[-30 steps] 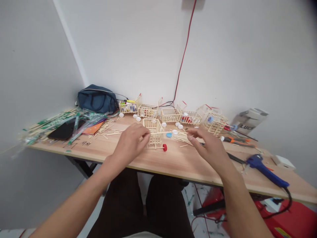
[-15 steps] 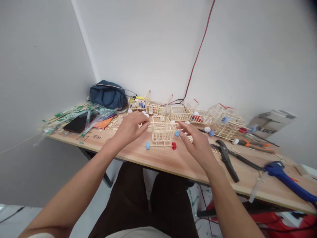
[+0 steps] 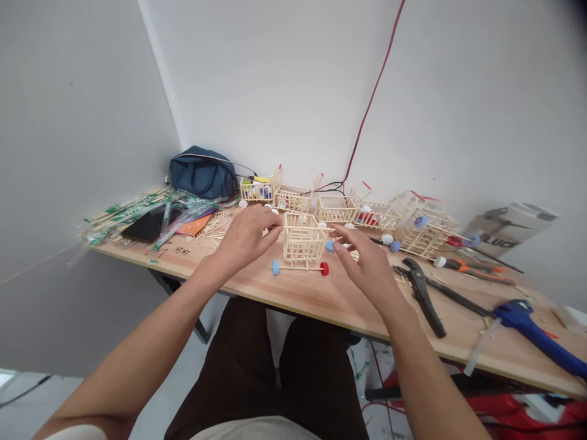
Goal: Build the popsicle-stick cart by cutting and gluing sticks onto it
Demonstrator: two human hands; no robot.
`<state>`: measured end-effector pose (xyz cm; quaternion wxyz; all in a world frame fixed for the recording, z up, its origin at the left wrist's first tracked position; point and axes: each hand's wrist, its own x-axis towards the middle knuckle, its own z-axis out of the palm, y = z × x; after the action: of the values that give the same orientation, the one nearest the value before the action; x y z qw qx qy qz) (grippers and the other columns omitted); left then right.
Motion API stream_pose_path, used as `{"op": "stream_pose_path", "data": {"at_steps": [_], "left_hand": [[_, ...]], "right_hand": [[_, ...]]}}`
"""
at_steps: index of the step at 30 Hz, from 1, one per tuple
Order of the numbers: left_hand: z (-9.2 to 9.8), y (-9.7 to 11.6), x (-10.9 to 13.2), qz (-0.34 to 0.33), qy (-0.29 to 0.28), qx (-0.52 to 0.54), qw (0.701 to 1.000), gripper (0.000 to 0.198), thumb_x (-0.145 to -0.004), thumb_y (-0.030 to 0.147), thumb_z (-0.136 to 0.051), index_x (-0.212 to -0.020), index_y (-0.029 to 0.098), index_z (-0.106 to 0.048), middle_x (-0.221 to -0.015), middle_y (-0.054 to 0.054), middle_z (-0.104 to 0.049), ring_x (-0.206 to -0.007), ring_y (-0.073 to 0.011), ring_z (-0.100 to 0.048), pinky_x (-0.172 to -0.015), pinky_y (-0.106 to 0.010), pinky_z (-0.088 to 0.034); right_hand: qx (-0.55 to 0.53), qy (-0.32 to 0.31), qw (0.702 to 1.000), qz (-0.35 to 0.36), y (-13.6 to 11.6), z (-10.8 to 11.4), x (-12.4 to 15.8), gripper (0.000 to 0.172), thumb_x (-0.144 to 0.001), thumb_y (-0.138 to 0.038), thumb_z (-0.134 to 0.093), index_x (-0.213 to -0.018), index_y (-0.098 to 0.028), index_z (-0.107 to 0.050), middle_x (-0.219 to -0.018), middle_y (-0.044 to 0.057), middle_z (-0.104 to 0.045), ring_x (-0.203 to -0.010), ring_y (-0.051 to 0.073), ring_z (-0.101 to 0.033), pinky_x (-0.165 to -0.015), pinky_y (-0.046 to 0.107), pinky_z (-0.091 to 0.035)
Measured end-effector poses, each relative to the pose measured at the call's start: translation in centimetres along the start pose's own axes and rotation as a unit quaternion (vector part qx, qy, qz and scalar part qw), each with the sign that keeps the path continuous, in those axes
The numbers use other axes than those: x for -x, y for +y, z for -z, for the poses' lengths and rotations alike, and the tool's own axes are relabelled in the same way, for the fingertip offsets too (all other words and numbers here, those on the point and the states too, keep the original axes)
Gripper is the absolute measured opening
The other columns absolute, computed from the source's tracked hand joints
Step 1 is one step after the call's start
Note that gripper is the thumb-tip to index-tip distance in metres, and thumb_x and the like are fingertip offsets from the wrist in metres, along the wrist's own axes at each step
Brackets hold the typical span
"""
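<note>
A small cart basket (image 3: 305, 244) built of pale wooden sticks stands at the table's middle, between my two hands. Along its near lower edge is an axle stick, with a light-blue bottle cap (image 3: 276, 267) at one end and a red bottle cap (image 3: 324, 269) at the other. My left hand (image 3: 250, 235) pinches with thumb and forefinger at the basket's upper left corner, at the end of a thin wooden stick (image 3: 324, 229) across the top. My right hand (image 3: 364, 252) has its forefinger at that stick's right end, thumb held apart below. Fingertip contact is partly hidden.
Several finished stick carts (image 3: 337, 209) line the wall. Black-handled pliers (image 3: 424, 296), a blue glue gun (image 3: 520, 315) and orange-handled pliers (image 3: 486, 269) lie right. Leftward are a phone (image 3: 149, 225), packaged sticks (image 3: 123, 205) and a blue pouch (image 3: 202, 174).
The whole view has shifted slightly, so things sit a little further right. Both hands keep nearly the same pose around the basket.
</note>
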<state>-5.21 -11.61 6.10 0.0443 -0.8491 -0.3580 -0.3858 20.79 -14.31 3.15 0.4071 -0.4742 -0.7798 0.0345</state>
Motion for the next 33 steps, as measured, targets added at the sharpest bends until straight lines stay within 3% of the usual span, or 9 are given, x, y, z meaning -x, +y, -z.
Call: {"op": "stream_pose_path", "data": {"at_steps": [5, 10, 15, 18, 20, 23, 26, 29, 33], "left_hand": [[-0.3, 2.3, 0.9, 0.050, 0.028, 0.069, 0.996, 0.015, -0.087, 0.016, -0.055, -0.078, 0.015, -0.067, -0.075, -0.002, -0.067, -0.071, -0.0142, -0.058, -0.067, -0.026, -0.040], [-2.3, 5.8, 3.1, 0.172, -0.018, 0.239, 0.955, 0.015, -0.084, 0.020, -0.057, -0.075, 0.015, -0.069, -0.070, -0.001, -0.066, -0.066, -0.0120, -0.056, -0.060, -0.023, -0.037], [-5.6, 8.0, 4.3, 0.314, -0.074, 0.429, 0.844, 0.021, -0.078, 0.033, -0.066, -0.071, 0.014, -0.068, -0.061, 0.002, -0.057, -0.056, -0.0084, -0.046, -0.055, -0.022, -0.032], [-7.5, 8.6, 4.0, 0.376, -0.104, 0.529, 0.753, 0.024, -0.075, 0.037, -0.070, -0.073, 0.013, -0.066, -0.053, 0.006, -0.047, -0.047, -0.0050, -0.034, -0.049, -0.021, -0.022], [-8.4, 8.9, 3.8, 0.389, -0.115, 0.567, 0.717, 0.025, -0.075, 0.037, -0.071, -0.072, 0.013, -0.064, -0.051, 0.007, -0.045, -0.046, -0.0040, -0.032, -0.047, -0.021, -0.019], [-9.3, 9.0, 3.6, 0.393, -0.129, 0.604, 0.681, 0.025, -0.077, 0.035, -0.071, -0.070, 0.013, -0.062, -0.051, 0.006, -0.044, -0.044, -0.0031, -0.033, -0.046, -0.021, -0.016], [-9.7, 9.1, 3.5, 0.408, -0.135, 0.646, 0.630, 0.026, -0.073, 0.035, -0.074, -0.069, 0.012, -0.063, -0.054, 0.005, -0.046, -0.043, -0.0027, -0.034, -0.044, -0.021, -0.013], [-9.9, 9.0, 3.4, 0.416, -0.131, 0.683, 0.586, 0.027, -0.068, 0.034, -0.078, -0.068, 0.011, -0.064, -0.061, 0.003, -0.052, -0.043, -0.0022, -0.037, -0.042, -0.021, -0.013], [-9.9, 8.8, 3.3, 0.420, -0.122, 0.705, 0.559, 0.026, -0.067, 0.033, -0.080, -0.070, 0.011, -0.066, -0.065, 0.001, -0.054, -0.042, -0.0020, -0.039, -0.040, -0.020, -0.014]], "right_hand": [[0.018, 0.035, 0.999, -0.020, 0.4, 1.8, 1.6, 0.038, -0.098, -0.035, -0.048, -0.131, -0.020, -0.060, -0.117, 0.011, -0.072, -0.094, 0.021, -0.068, -0.077, 0.034, -0.054], [0.126, 0.066, 0.982, -0.126, 6.1, 5.9, 6.4, 0.039, -0.095, -0.039, -0.049, -0.121, -0.017, -0.067, -0.109, 0.011, -0.074, -0.089, 0.023, -0.069, -0.077, 0.034, -0.054], [0.316, 0.022, 0.904, -0.288, 12.9, 10.5, 11.4, 0.039, -0.090, -0.037, -0.052, -0.113, -0.011, -0.069, -0.110, 0.019, -0.072, -0.095, 0.030, -0.069, -0.087, 0.042, -0.052], [0.384, -0.072, 0.863, -0.319, 14.9, 11.4, 12.3, 0.043, -0.093, -0.034, -0.049, -0.125, -0.009, -0.063, -0.127, 0.023, -0.064, -0.120, 0.034, -0.059, -0.099, 0.043, -0.047], [0.394, -0.115, 0.850, -0.330, 15.6, 11.2, 12.1, 0.044, -0.095, -0.031, -0.045, -0.131, -0.009, -0.059, -0.130, 0.023, -0.062, -0.120, 0.034, -0.059, -0.097, 0.044, -0.047], [0.395, -0.138, 0.841, -0.342, 16.3, 10.8, 11.2, 0.042, -0.097, -0.031, -0.041, -0.131, -0.013, -0.059, -0.122, 0.023, -0.065, -0.111, 0.036, -0.063, -0.090, 0.050, -0.048], [0.400, -0.151, 0.834, -0.350, 17.0, 10.8, 10.1, 0.033, -0.095, -0.031, -0.045, -0.114, -0.014, -0.066, -0.115, 0.022, -0.067, -0.109, 0.039, -0.063, -0.090, 0.054, -0.045], [0.378, -0.162, 0.839, -0.357, 17.8, 11.3, 9.5, 0.025, -0.091, -0.028, -0.049, -0.100, -0.012, -0.066, -0.098, 0.020, -0.071, -0.096, 0.035, -0.067, -0.082, 0.045, -0.047], [0.332, -0.134, 0.863, -0.356, 17.9, 12.3, 9.9, 0.023, -0.089, -0.028, -0.049, -0.100, -0.013, -0.064, -0.085, 0.015, -0.072, -0.080, 0.029, -0.068, -0.070, 0.036, -0.047]]}}
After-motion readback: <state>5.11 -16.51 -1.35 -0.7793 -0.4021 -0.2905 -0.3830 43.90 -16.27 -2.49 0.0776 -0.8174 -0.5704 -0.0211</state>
